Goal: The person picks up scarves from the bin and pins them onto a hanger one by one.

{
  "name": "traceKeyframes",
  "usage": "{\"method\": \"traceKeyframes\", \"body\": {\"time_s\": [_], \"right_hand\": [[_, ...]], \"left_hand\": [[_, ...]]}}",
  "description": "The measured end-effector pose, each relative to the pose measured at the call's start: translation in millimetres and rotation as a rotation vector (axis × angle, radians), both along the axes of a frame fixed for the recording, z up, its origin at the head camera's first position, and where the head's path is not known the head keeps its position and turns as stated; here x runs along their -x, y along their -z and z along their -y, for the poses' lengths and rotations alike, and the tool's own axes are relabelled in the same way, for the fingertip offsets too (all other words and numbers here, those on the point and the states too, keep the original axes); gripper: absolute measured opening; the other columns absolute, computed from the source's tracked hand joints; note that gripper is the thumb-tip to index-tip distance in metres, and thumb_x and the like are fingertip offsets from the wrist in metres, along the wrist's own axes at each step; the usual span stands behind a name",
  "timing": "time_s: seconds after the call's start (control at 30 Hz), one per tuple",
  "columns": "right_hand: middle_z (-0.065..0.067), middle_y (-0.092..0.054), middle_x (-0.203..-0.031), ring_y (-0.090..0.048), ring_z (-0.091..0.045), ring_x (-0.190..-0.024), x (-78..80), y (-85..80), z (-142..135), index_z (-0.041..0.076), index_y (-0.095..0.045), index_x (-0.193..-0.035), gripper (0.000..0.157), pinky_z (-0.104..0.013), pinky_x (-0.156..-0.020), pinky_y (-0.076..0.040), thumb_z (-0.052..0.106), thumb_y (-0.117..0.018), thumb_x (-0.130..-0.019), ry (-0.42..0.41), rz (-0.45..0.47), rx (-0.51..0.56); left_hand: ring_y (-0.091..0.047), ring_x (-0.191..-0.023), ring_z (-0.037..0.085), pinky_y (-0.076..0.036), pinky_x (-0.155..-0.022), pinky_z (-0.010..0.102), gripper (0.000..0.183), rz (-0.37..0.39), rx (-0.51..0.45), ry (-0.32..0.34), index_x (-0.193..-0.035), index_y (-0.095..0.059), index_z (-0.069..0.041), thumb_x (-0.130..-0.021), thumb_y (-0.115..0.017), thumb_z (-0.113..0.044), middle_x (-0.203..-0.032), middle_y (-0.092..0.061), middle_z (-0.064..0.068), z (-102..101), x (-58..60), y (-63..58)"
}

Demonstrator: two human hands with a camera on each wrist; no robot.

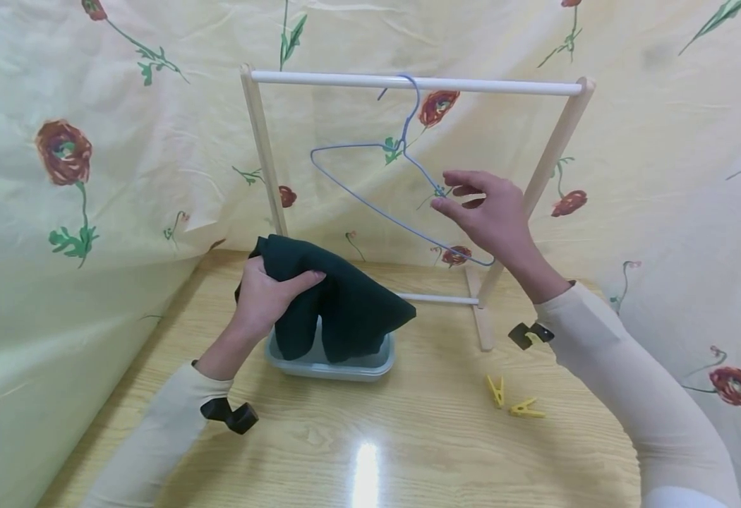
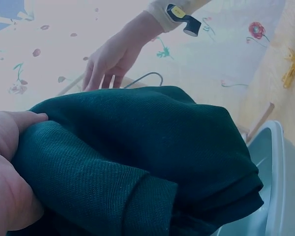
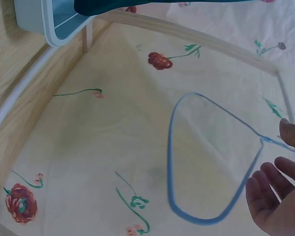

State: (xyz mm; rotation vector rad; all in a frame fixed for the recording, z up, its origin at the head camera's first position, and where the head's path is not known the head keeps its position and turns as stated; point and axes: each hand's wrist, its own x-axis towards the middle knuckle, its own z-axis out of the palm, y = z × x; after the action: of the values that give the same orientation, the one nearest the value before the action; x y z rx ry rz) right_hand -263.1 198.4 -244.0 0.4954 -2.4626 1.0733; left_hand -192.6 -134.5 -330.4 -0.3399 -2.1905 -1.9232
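My left hand (image 1: pixel 259 296) grips a bunched dark green cloth (image 1: pixel 345 296), the thumb lying on top and the other fingers hidden beneath. Folds of the cloth hang over a pale blue plastic tub (image 1: pixel 332 368). In the left wrist view the woven fabric (image 2: pixel 113 147) fills the middle, with my thumb side at the left edge. A blue wire hanger (image 1: pixel 370 204) hangs by its hook from the rack's white top bar (image 1: pixel 332 80), tilted down to the right. Beside its right shoulder is my right hand (image 1: pixel 488 204), thumb and fingers apart; the right wrist view shows these fingers (image 3: pixel 273 184) loosely bent.
Wooden posts (image 1: pixel 555 152) hold up the rack, with a lower white bar (image 1: pixel 437 299) near the table. Two yellow clothespins (image 1: pixel 497 391) lie on the wooden table (image 1: pixel 434 437) at right. Flower-printed fabric (image 1: pixel 173 141) surrounds the back and sides.
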Motion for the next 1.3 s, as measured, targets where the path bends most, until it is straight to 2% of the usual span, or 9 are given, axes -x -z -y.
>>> {"method": "traceKeyframes", "body": {"time_s": [0.1,0.33,0.53,0.67,0.9,1.1,1.3], "right_hand": [[-0.011,-0.071,-0.125,-0.07,-0.025,-0.107,4.8,2.7,-1,0.01,-0.067,-0.135,0.048,-0.026,-0.086,-0.057,0.032,-0.077,-0.093,0.002,0.036,-0.004],[-0.014,-0.074,-0.118,-0.072,-0.029,-0.103,12.1,7.7,-1,0.01,-0.067,-0.135,0.046,-0.011,-0.074,-0.05,0.032,-0.074,-0.096,0.016,0.095,-0.005],[-0.015,-0.076,-0.108,-0.07,-0.025,-0.092,14.6,9.3,-1,0.009,-0.071,-0.129,0.037,-0.015,-0.069,-0.049,0.029,-0.07,-0.098,0.038,0.106,0.001],[-0.014,-0.076,-0.107,-0.068,-0.022,-0.09,16.6,10.2,-2,0.008,-0.075,-0.122,0.033,-0.017,-0.071,-0.049,0.03,-0.069,-0.099,0.047,0.087,-0.001],[-0.015,-0.076,-0.098,-0.062,-0.004,-0.076,21.4,10.1,-4,0.006,-0.08,-0.109,0.026,-0.016,-0.067,-0.046,0.028,-0.07,-0.098,0.096,-0.028,0.044],[-0.013,-0.073,-0.093,-0.058,-0.005,-0.072,21.9,2.9,-8,0.005,-0.08,-0.107,0.025,-0.016,-0.064,-0.044,0.025,-0.07,-0.098,0.102,-0.078,0.071],[0.001,-0.068,-0.085,-0.059,-0.003,-0.072,21.1,-10.3,-9,0.002,-0.079,-0.106,0.023,-0.015,-0.065,-0.046,0.022,-0.072,-0.097,0.081,-0.115,0.099]], "left_hand": [[-0.067,-0.092,0.021,-0.054,-0.079,0.031,0.025,-0.012,-0.01,0.005,-0.105,-0.07,-0.001,-0.087,-0.081,-0.013,-0.097,-0.073,-0.003,-1,0.3,1.3],[-0.068,-0.091,0.021,-0.055,-0.078,0.031,0.025,-0.027,-0.016,0.007,-0.104,-0.07,0.0,-0.086,-0.082,-0.012,-0.096,-0.073,-0.004,-2,0.2,1.6],[-0.068,-0.091,0.021,-0.055,-0.078,0.031,0.026,-0.023,0.012,-0.002,-0.105,-0.07,0.0,-0.086,-0.082,-0.013,-0.098,-0.073,-0.001,-1,-1.1,1.7],[-0.067,-0.092,0.022,-0.054,-0.079,0.031,0.027,-0.023,0.019,-0.005,-0.106,-0.07,-0.001,-0.086,-0.082,-0.014,-0.099,-0.074,0.001,-1,-2.0,1.4],[-0.067,-0.093,0.023,-0.054,-0.08,0.032,0.028,-0.015,0.03,-0.007,-0.107,-0.07,-0.002,-0.086,-0.083,-0.016,-0.1,-0.074,0.003,-1,-2.8,1.0],[-0.066,-0.092,0.024,-0.054,-0.078,0.033,0.028,-0.008,0.05,-0.009,-0.105,-0.07,-0.003,-0.086,-0.083,-0.018,-0.1,-0.073,0.005,0,-3.5,-0.2],[-0.067,-0.092,0.023,-0.054,-0.078,0.032,0.027,-0.022,0.055,-0.012,-0.105,-0.07,-0.003,-0.086,-0.083,-0.018,-0.1,-0.073,0.005,1,-4.9,-3.8]]}}
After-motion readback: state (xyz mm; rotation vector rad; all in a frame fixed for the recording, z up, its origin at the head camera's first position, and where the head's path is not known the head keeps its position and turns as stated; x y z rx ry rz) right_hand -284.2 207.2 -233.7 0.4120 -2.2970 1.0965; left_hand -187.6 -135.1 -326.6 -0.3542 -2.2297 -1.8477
